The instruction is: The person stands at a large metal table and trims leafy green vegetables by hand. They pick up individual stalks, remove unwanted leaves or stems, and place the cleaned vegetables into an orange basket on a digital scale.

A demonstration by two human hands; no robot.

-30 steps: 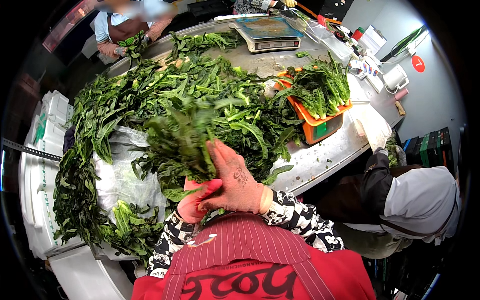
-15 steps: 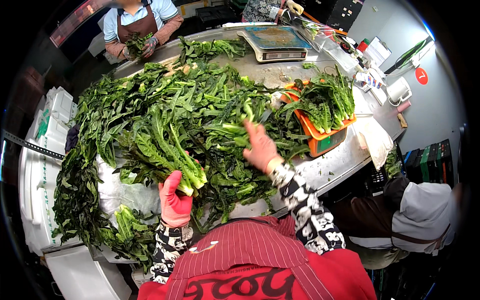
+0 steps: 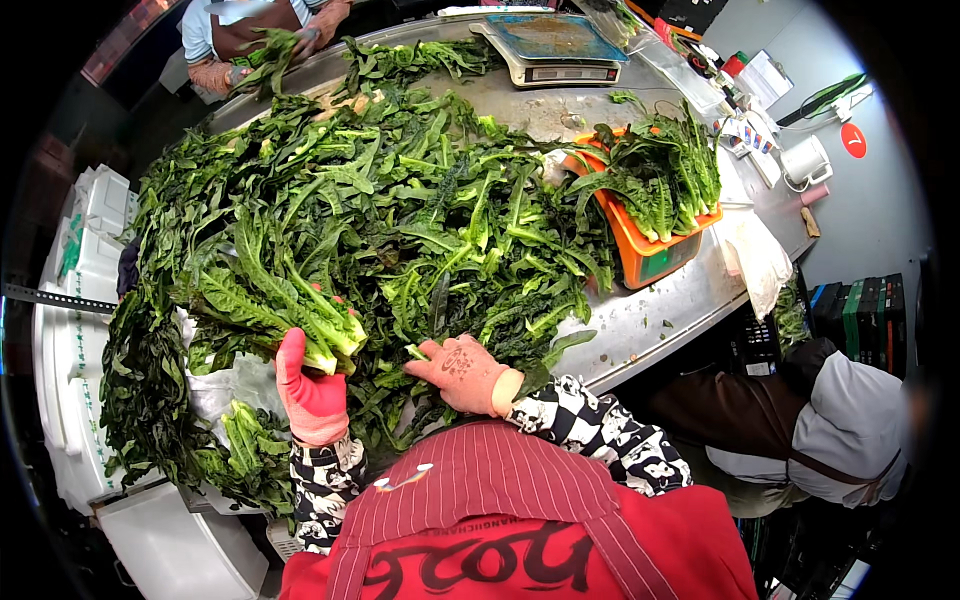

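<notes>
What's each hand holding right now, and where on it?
Left hand grips a bunch of leafy greens at its cut stem end. Right hand rests on the pile, holding nothing clearly.

You stand in a produce-packing room: heaped green leafy vegetables (image 3: 400,210) cover a steel table (image 3: 660,310), grey weighing scale (image 3: 545,40) at top.
</notes>
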